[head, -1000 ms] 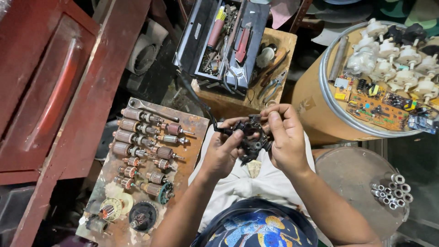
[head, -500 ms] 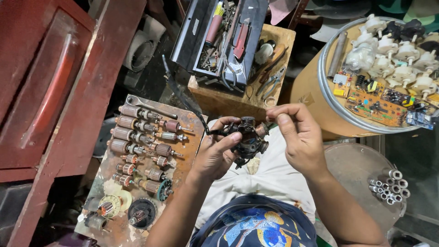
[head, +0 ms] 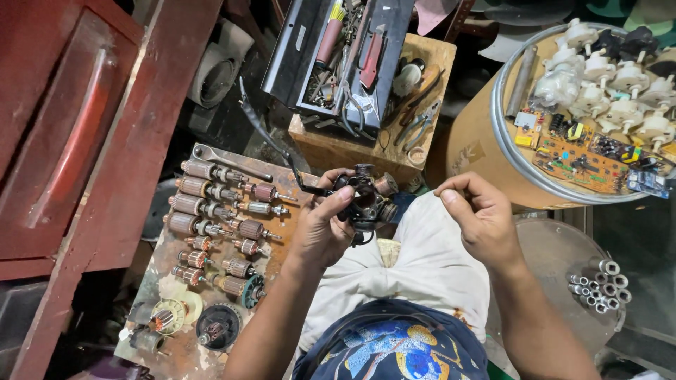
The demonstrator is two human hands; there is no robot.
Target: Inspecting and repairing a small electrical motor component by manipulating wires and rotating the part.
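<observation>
Your left hand (head: 320,232) has its grip closed on one black motor assembly (head: 366,200), held above your lap, just right of the wooden board (head: 282,176). Your right hand (head: 482,218) is apart from it, fingers pinched together; contents of that grip cannot be told. Board: roughly a dozen motor armatures (head: 211,211) in rows. One open toolbox (head: 345,53) beyond. One drum lid (head: 503,134) with circuit boards and white knobs

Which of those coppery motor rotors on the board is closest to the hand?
The rotor at the right end of the second row. It lies nearest the left hand, which holds the black part; the other rotors sit farther left or lower on the board.
</observation>
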